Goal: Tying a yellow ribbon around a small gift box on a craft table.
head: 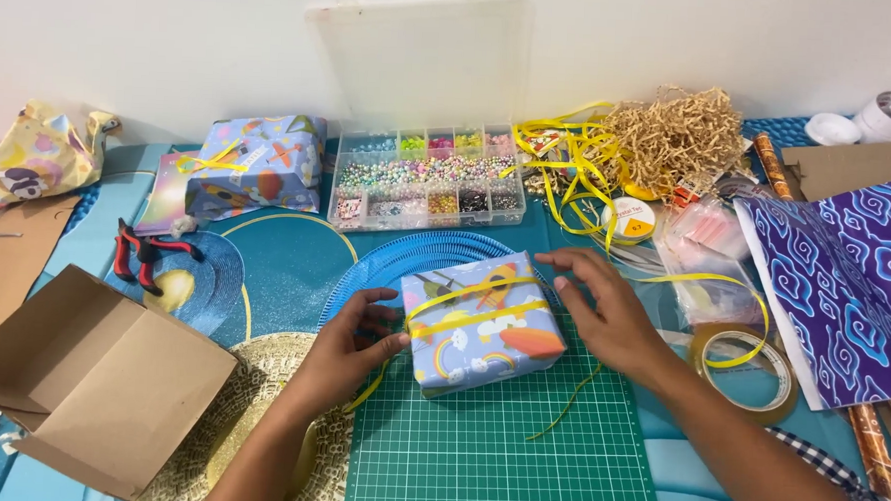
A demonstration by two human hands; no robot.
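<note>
Fingers of the left hand (346, 341) are pinching the yellow ribbon (473, 317) against the left edge of the wrapped gift box (482, 327), which is sitting at the top of the green cutting mat (497, 453). Spread loosely, the right hand (608, 313) is steadying the box's right side, holding nothing. Keeping that pinch firm while drawing the band flat and square across the box is likely what matters most.

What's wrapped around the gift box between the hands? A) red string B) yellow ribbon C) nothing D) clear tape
B: a yellow ribbon crosses the top of the gift box, with the left hand pinching it at the box's side and the right hand resting on the other side.
</note>
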